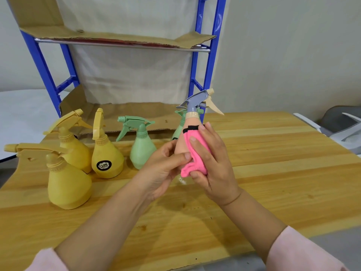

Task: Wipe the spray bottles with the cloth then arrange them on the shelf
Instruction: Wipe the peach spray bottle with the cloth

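**Ann:** What is around, in the head view?

**Ben:** A wooden table (273,153). At twelve o'clock stands a blue shelf (212,55) with brown cardboard (117,36) lying on its boards. At nine o'clock stand three yellow spray bottles (106,159), close together. A green spray bottle (141,149) is just beside them.

**Ann:** Is anything in the way?

**Ben:** The peach bottle (182,145) hides most of a second green bottle (178,132) behind it. At three o'clock, past the table edge, is something white and grey. I cannot tell what it is.

**Ann:** Where is the peach bottle?

**Ben:** Up in the air over the middle of the table. It tilts a little, and its grey top points to one o'clock.

**Ann:** And the fingers?

**Ben:** The left hand (162,171) holds the fat bottom of the peach bottle, fingers curled, thumb pressed on its side. The right hand (213,163) is at three o'clock from the bottle. Its fingers curl round a pink cloth (195,163) and press it on the bottle's side. The cloth sits between the right palm and the bottle.
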Demonstrator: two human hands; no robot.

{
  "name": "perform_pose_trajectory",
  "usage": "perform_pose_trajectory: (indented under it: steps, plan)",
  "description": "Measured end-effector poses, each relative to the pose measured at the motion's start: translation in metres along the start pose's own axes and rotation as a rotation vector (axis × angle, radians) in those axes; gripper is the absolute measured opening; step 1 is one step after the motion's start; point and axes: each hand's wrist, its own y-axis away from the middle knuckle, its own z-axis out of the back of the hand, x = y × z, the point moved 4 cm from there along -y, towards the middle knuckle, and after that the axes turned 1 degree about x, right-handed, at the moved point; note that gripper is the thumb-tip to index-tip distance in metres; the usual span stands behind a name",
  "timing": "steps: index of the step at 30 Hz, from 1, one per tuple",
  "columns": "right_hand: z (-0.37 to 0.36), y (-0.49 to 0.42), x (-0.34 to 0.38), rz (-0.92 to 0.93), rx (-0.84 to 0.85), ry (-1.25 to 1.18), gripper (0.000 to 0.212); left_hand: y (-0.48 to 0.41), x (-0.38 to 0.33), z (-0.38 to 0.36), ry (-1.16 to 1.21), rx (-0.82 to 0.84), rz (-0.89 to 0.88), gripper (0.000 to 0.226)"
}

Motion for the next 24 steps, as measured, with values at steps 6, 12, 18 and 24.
perform_pose_trajectory:
  steps: [6, 12, 18, 24]
  plan:
    - [-0.006, 0.003, 0.003, -0.273, -0.125, -0.209, 0.066, 0.004, -0.004, 0.001, -0.057, -0.044, -0.071, 0.078]
    - [-0.006, 0.003, 0.005, -0.199, -0.100, -0.221, 0.065, 0.012, -0.003, 0.009, -0.111, -0.028, -0.058, 0.078]
    - [-0.009, 0.012, 0.004, -0.099, 0.022, -0.066, 0.045, 0.023, -0.004, 0.033, -0.248, -0.130, -0.058, 0.085]
    - [-0.008, 0.021, 0.003, -0.128, -0.018, 0.001, 0.036, 0.048, 0.004, 0.069, -0.646, -0.321, -0.073, 0.083]
